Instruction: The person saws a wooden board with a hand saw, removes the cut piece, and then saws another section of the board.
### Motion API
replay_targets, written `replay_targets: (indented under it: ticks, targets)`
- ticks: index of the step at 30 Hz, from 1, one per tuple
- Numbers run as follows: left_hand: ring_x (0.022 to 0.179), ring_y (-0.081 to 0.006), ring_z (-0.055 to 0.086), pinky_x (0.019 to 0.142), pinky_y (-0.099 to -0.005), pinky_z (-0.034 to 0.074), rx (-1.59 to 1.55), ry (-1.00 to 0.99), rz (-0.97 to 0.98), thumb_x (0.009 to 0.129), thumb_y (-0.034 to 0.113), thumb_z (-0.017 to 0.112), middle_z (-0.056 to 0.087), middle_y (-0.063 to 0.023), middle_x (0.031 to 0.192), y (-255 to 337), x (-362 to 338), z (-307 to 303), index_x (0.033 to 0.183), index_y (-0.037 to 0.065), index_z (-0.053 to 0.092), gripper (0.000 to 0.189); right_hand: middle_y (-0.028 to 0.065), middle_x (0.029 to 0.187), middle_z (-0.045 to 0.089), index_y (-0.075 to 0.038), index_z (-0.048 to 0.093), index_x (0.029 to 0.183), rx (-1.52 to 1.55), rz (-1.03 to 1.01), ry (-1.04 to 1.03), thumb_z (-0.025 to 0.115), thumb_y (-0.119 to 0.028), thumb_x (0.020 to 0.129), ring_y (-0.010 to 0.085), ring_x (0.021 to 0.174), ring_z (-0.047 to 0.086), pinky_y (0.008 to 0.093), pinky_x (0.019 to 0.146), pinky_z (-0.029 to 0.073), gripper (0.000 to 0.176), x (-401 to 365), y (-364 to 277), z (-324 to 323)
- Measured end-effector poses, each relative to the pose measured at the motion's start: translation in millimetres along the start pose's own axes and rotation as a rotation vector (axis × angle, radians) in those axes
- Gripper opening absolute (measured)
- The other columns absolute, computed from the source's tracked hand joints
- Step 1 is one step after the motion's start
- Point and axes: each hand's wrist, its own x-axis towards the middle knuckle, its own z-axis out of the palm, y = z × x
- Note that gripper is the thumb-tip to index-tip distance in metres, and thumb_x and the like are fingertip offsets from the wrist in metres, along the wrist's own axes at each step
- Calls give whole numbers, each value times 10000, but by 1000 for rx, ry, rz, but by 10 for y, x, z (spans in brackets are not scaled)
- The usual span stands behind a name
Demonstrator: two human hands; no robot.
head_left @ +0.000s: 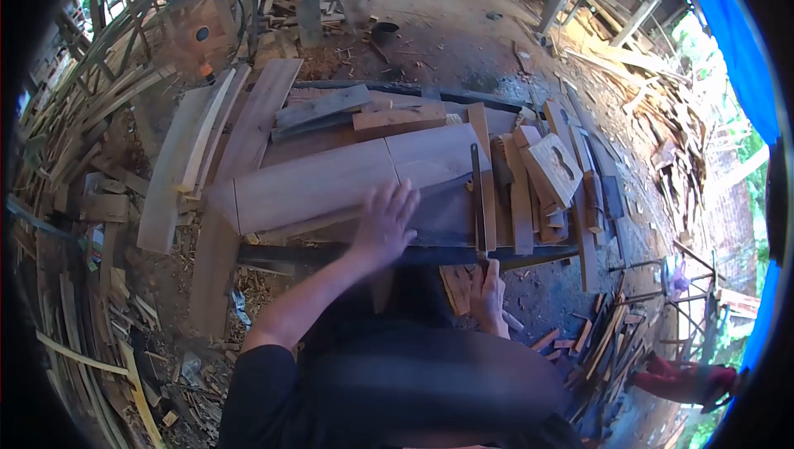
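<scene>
Two hands work at the near edge of the table (289, 254). The right hand (490, 290) sits lowest, just below that edge, its fingers wrapped tight round the handle end of a narrow dark saw (477, 201), whose blade runs away from the person across the wood. The left hand (385, 222), blurred, lies flat on a broad pale plank (314, 184), fingers spread wide and holding nothing. The plank lies lengthways along the table, and the saw crosses beside its right end.

Judging by the grip and the pinning palm, a saw stroke across the wood is the step in hand. A further stroke calls for firm downward weight from the left hand, with its fingers clear of the blade, and a straight pull from the right.

Right of the saw, short offcuts are stacked together, a carved block (552, 166) tilted on top. Beyond the plank lie more boards. Farther off, on the dirt floor, sits a dark round pot (385, 30), the only container visible. What it holds cannot be told from here.
</scene>
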Motion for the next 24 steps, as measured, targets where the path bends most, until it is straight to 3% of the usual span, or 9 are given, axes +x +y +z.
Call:
replay_targets:
  ticks: [2, 4, 5, 7, 8, 13, 16, 18, 24]
  targets:
    - [1363, -329, 336, 1107, -562, 189, -152, -28, 63, 870, 331, 641, 430, -139, 1431, 63, -323, -2, 1343, 144, 513, 524, 269, 759, 597, -17, 460, 1046, 40, -12, 0, 483, -109, 978, 488, 725, 585, 531, 593, 406, 116, 216, -49, 47]
    - [1169, -294, 544, 1009, -497, 363, -297, 41, -54, 884, 268, 644, 604, -117, 1207, 115, -586, -82, 1147, 98, 644, 314, 288, 823, 608, -21, 449, 1026, 29, -9, -34, 478, -106, 979, 496, 774, 597, 537, 620, 436, 101, 413, -91, 76]
    - [1169, -294, 544, 1009, -497, 363, -284, 44, -63, 884, 268, 644, 604, -117, 1207, 94, -693, -54, 1147, 98, 644, 314, 288, 823, 608, -21, 449, 1026, 39, -19, -41, 478, -106, 979, 496, 774, 597, 537, 620, 436, 101, 521, -82, 86]
    - [887, -307, 639, 821, -413, 483, -704, 89, -379, 868, 241, 650, 667, -121, 937, -49, -917, -6, 961, 55, 691, 212, 275, 853, 601, -9, 499, 1013, -30, -125, 21, 498, -107, 969, 481, 797, 596, 518, 644, 442, 107, 776, -62, 159]
    - [798, -296, 665, 726, -353, 515, -664, 161, -464, 877, 239, 646, 674, -142, 841, -99, -987, -12, 910, 34, 701, 215, 270, 876, 598, -4, 524, 1002, -32, -186, 52, 506, -117, 965, 467, 823, 590, 508, 668, 443, 120, 930, -53, 173]
    - [808, -150, 650, 742, -305, 506, -948, 308, -868, 916, 271, 637, 697, -96, 884, -332, -1233, -109, 972, 27, 681, 255, 220, 1081, 581, 25, 572, 1153, -239, -416, 195, 519, -198, 953, 394, 1039, 532, 458, 924, 413, 304, 1979, 360, 386]
    - [784, -107, 629, 741, -282, 507, -1082, 405, -899, 914, 276, 646, 689, -45, 854, -421, -1253, -86, 990, 30, 670, 259, 244, 1206, 562, 49, 537, 1247, -206, -340, -3, 513, -235, 962, 401, 1141, 511, 436, 990, 393, 403, 2637, 708, 535]
    - [780, -103, 625, 736, -279, 505, -1147, 387, -905, 908, 292, 655, 680, -36, 851, -433, -1243, -17, 1002, 31, 667, 278, 266, 1344, 496, 73, 464, 1344, 167, -46, -170, 508, -265, 970, 392, 1261, 455, 415, 1059, 353, 507, 2850, 743, 619]
    - [749, -76, 558, 701, -254, 465, -1362, 310, -857, 910, 285, 667, 629, -6, 833, -364, -1201, 259, 1007, 33, 642, 271, 289, 1403, 447, 93, 421, 1375, -38, -20, -151, 514, -300, 973, 392, 1309, 432, 399, 1095, 327, 570, 2560, 643, 562]
